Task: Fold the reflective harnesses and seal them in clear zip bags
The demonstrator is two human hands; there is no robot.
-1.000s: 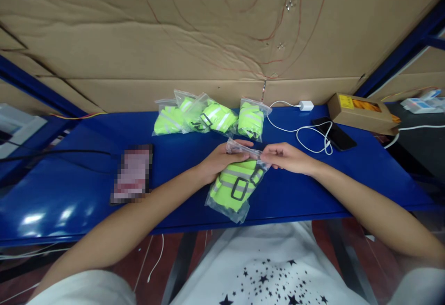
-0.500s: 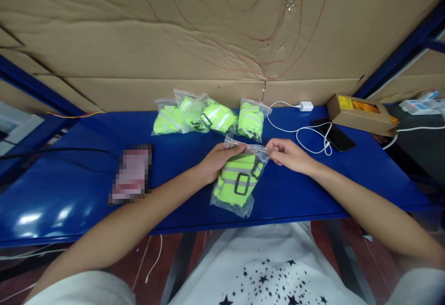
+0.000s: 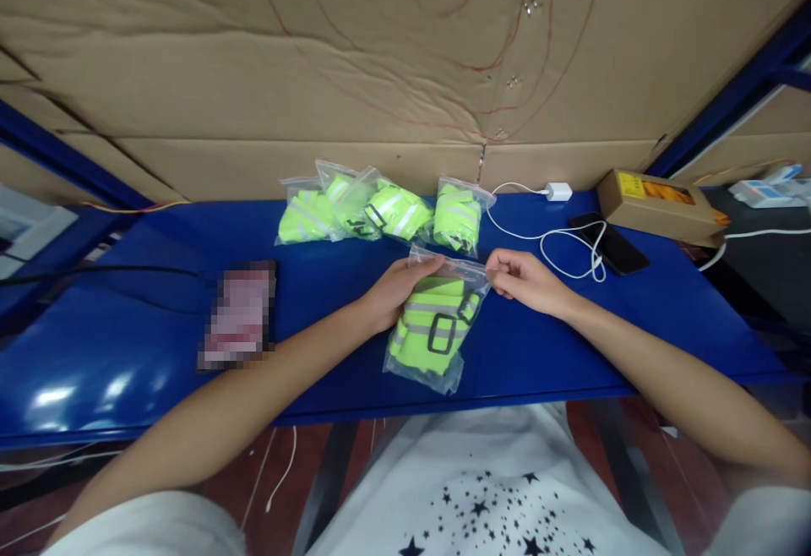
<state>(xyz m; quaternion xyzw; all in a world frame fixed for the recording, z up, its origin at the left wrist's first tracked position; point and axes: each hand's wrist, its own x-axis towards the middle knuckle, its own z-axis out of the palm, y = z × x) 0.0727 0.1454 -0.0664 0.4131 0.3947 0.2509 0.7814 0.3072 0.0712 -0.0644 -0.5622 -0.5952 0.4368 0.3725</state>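
A clear zip-lock bag lies near the front edge of the blue table. Inside it is a folded neon-yellow reflective strap with grey stripes and black buckles. My left hand grips the bag's upper left side, thumb on top near the zip strip. At the bag's top right corner, my right hand pinches the edge between curled fingers. The fingers of my left hand under the bag are hidden.
Several similar bagged yellow straps lie at the back, with another bag beside them. A pixelated device rests on the left. A white cable, black phone and cardboard box are on the right. Cardboard stands behind the table.
Almost nothing differs. Both hands keep their hold on the bag, and the view has shifted very slightly.
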